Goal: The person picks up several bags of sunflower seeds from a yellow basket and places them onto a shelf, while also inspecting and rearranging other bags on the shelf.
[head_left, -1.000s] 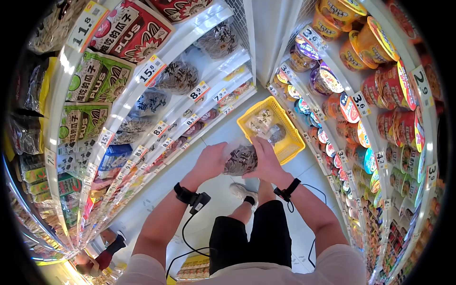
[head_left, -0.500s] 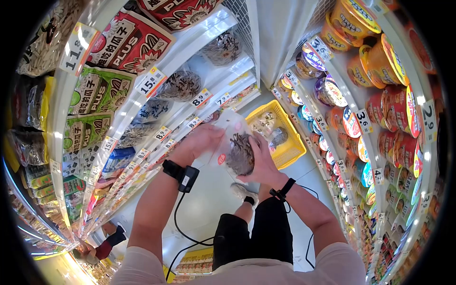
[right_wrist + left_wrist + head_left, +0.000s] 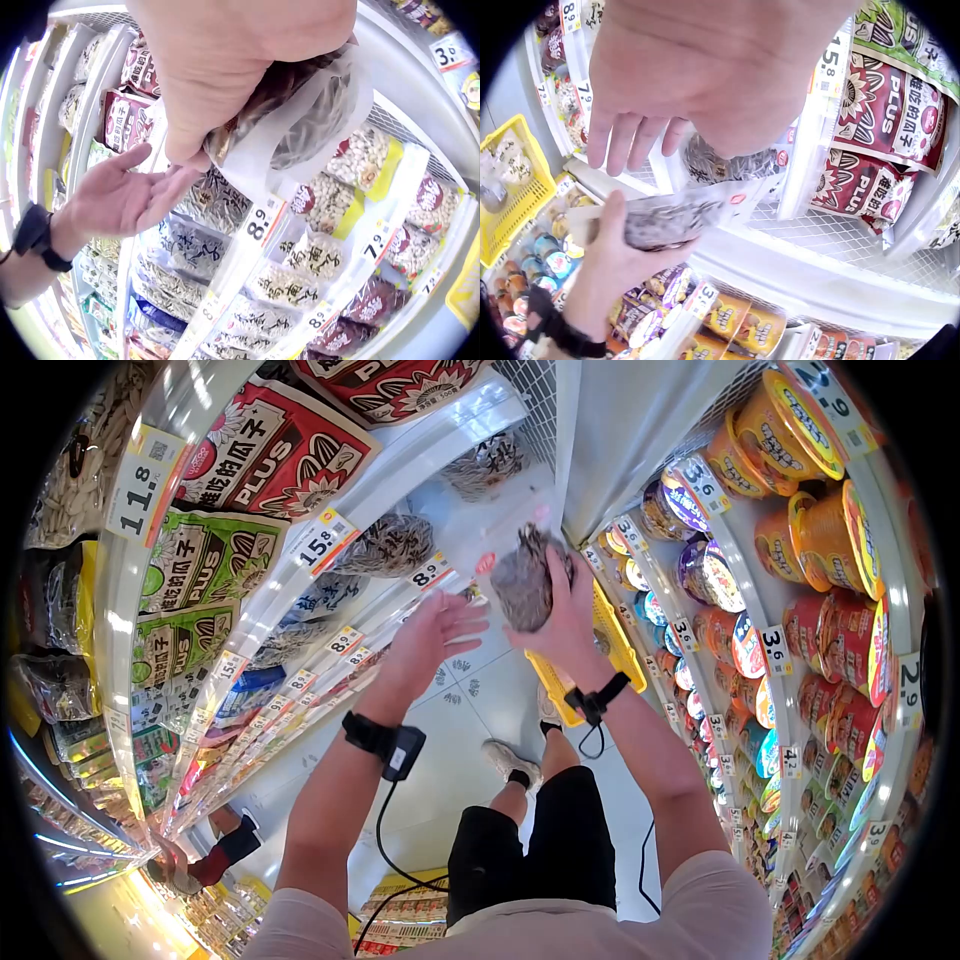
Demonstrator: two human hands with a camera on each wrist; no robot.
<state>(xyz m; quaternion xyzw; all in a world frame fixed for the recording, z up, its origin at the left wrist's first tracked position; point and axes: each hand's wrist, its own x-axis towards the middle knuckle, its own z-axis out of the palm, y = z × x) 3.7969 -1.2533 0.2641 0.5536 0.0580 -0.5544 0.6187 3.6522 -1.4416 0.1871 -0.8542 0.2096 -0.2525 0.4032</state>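
Note:
My right hand grips a clear plastic bag of dark striped sunflower seeds by its lower end, thumb on one side and fingers on the other. The bag's loose clear top points up toward the shelf corner. To its left, my left hand is held apart from the bag with its fingers stretched out, and nothing is in it. In the left wrist view the seed bag lies just below that hand's fingers. Similar bags of seeds lie on the shelf ahead and to the left.
A yellow basket stands on the floor beyond my right arm; the left wrist view shows packets in it. Red seed packets fill the upper left shelf. Noodle cups line the right shelves. Another person's leg shows at lower left.
My left hand has let go of the seed bag and drawn away to the left. My right hand has raised the bag forward, toward the shelf corner and partly over the basket.

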